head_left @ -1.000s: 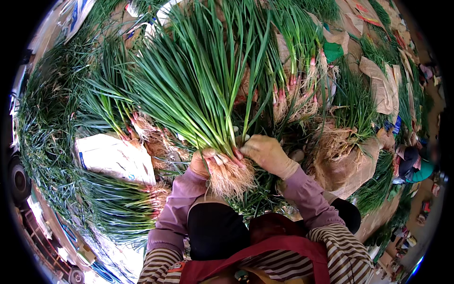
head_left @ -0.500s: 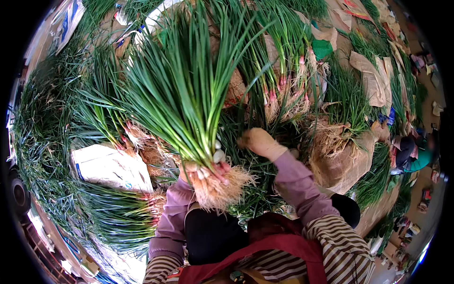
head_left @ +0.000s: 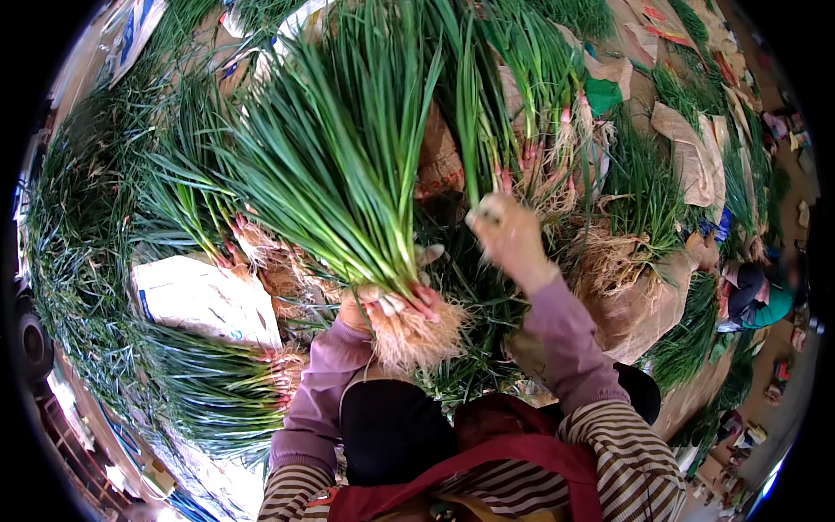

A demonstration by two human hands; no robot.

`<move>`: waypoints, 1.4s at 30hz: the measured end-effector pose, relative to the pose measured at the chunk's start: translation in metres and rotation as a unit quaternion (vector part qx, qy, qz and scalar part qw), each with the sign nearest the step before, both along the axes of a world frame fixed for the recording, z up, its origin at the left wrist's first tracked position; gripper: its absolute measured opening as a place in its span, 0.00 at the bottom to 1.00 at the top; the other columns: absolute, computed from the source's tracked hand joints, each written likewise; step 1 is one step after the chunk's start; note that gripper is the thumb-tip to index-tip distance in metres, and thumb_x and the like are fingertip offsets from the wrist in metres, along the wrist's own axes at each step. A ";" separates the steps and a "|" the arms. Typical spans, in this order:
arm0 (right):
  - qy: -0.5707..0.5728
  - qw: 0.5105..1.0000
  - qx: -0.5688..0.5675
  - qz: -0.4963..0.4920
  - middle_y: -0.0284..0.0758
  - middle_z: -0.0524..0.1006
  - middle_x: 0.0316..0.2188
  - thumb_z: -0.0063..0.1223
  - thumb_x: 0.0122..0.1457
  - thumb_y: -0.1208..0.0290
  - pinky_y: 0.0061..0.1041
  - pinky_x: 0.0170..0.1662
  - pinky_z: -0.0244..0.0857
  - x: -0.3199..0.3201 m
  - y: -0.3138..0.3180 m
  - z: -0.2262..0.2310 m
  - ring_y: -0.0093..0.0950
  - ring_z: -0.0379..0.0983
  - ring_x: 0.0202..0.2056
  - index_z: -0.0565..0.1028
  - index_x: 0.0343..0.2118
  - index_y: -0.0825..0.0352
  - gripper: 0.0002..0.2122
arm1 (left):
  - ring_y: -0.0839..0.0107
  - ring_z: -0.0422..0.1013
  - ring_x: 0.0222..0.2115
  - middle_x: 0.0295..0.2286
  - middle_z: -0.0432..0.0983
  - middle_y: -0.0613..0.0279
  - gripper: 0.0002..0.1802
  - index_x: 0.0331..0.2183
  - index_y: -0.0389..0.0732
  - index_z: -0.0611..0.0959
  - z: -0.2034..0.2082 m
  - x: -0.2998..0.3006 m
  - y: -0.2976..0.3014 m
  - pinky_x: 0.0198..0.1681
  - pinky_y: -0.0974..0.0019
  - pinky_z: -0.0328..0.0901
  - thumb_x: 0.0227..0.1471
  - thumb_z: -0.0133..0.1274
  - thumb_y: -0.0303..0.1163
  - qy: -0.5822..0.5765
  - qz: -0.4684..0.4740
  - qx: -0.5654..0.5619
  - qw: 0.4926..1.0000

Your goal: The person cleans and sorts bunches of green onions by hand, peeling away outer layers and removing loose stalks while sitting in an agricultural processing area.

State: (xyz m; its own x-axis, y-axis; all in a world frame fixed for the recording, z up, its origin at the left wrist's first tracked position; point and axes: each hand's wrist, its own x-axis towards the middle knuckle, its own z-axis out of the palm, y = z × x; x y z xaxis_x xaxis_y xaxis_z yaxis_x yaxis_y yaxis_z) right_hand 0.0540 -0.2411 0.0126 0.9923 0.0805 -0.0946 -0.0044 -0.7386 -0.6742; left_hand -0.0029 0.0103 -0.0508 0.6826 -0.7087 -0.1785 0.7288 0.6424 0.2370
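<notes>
My left hand (head_left: 358,306) is closed around the lower stems of a large bunch of green garlic (head_left: 348,174). Long green leaves fan up and away from it, while the pinkish-white bases and pale, tangled roots hang toward my knees. To the right, my right hand (head_left: 509,235) has its fingers curled in at the lower end of a single green garlic stalk (head_left: 470,165). This hand is apart from the bunch, just below a row of more green garlic with pink stems (head_left: 531,148). My left fingers are partly hidden behind the stems.
A white sheet (head_left: 207,300) lies at left, above another pile of green garlic (head_left: 209,391). Loose greens cover the far left. A rooted heap (head_left: 617,252) sits on brown sacking (head_left: 639,304) at right. Another person (head_left: 757,291) is at the far right.
My right hand has moved up and slightly right, to the end of a stalk. The left hand and its bunch have shifted slightly right and up.
</notes>
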 end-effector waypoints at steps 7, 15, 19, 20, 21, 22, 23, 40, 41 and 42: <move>0.097 0.958 0.264 -0.046 0.33 0.73 0.26 0.59 0.52 0.60 0.22 0.37 0.64 -0.020 0.011 -0.028 0.22 0.69 0.31 0.72 0.34 0.71 0.18 | 0.40 0.67 0.42 0.36 0.73 0.37 0.40 0.52 0.27 0.63 0.020 0.002 -0.017 0.45 0.36 0.64 0.40 0.54 0.41 0.014 0.006 -0.007 1.000; 0.187 0.914 0.359 -0.025 0.30 0.69 0.17 0.54 0.56 0.71 0.22 0.26 0.61 -0.021 0.043 -0.034 0.19 0.64 0.21 0.74 0.29 0.72 0.07 | 0.40 0.68 0.41 0.43 0.69 0.41 0.39 0.51 0.29 0.65 0.018 0.004 -0.019 0.46 0.40 0.62 0.38 0.55 0.38 0.016 0.020 -0.022 0.999; 0.041 0.991 0.126 -0.021 0.40 0.70 0.17 0.53 0.55 0.67 0.27 0.27 0.62 -0.029 0.045 -0.043 0.28 0.68 0.21 0.71 0.24 0.72 0.11 | 0.39 0.72 0.33 0.28 0.75 0.37 0.37 0.39 0.21 0.72 0.021 0.000 -0.026 0.42 0.47 0.67 0.37 0.54 0.48 0.012 0.050 0.077 0.996; 0.040 0.995 0.094 -0.004 0.40 0.72 0.18 0.54 0.55 0.65 0.26 0.27 0.62 -0.027 0.048 -0.045 0.27 0.69 0.21 0.72 0.25 0.72 0.12 | 0.40 0.72 0.34 0.29 0.75 0.38 0.37 0.42 0.22 0.70 0.011 0.003 -0.021 0.46 0.48 0.65 0.38 0.55 0.46 -0.034 0.032 0.048 0.998; 0.039 0.997 0.062 0.014 0.39 0.73 0.18 0.54 0.56 0.63 0.25 0.27 0.62 -0.025 0.049 -0.047 0.26 0.70 0.22 0.73 0.27 0.72 0.13 | 0.41 0.72 0.36 0.31 0.74 0.40 0.37 0.45 0.23 0.69 0.002 0.005 -0.016 0.49 0.49 0.64 0.40 0.55 0.45 -0.080 0.016 0.020 0.996; 0.092 0.994 0.039 0.037 0.40 0.74 0.19 0.54 0.56 0.62 0.26 0.28 0.63 -0.020 0.041 -0.046 0.27 0.70 0.22 0.74 0.27 0.72 0.14 | 0.44 0.72 0.37 0.34 0.71 0.45 0.39 0.50 0.27 0.62 0.017 0.008 -0.022 0.53 0.48 0.62 0.40 0.57 0.37 -0.020 0.023 -0.038 0.999; 0.143 0.988 0.021 0.063 0.40 0.75 0.19 0.53 0.56 0.61 0.27 0.28 0.63 -0.008 0.033 -0.038 0.28 0.70 0.21 0.74 0.27 0.72 0.15 | 0.44 0.72 0.37 0.34 0.69 0.47 0.41 0.52 0.28 0.59 0.011 0.005 -0.019 0.52 0.48 0.63 0.39 0.58 0.34 -0.024 0.014 -0.096 0.995; -0.104 0.982 -0.032 0.152 0.38 0.74 0.26 0.58 0.47 0.69 0.31 0.26 0.66 -0.059 0.012 -0.003 0.37 0.72 0.26 0.74 0.26 0.64 0.07 | 0.42 0.65 0.47 0.43 0.69 0.36 0.42 0.51 0.25 0.63 0.030 0.010 -0.021 0.47 0.48 0.66 0.38 0.55 0.42 -0.008 -0.020 -0.035 0.999; -0.116 0.977 -0.005 0.179 0.37 0.74 0.28 0.57 0.48 0.69 0.29 0.27 0.67 -0.066 0.014 -0.006 0.35 0.73 0.28 0.74 0.27 0.65 0.07 | 0.42 0.65 0.46 0.42 0.69 0.35 0.44 0.53 0.26 0.60 0.022 0.009 -0.020 0.46 0.49 0.66 0.38 0.55 0.42 -0.012 -0.030 -0.040 0.999; -0.128 0.970 0.023 0.205 0.37 0.75 0.30 0.56 0.49 0.69 0.28 0.28 0.68 -0.070 0.015 -0.008 0.34 0.73 0.29 0.74 0.28 0.65 0.06 | 0.42 0.66 0.45 0.41 0.70 0.34 0.46 0.55 0.27 0.58 0.015 0.006 -0.017 0.45 0.50 0.67 0.38 0.55 0.41 -0.014 -0.039 -0.044 0.998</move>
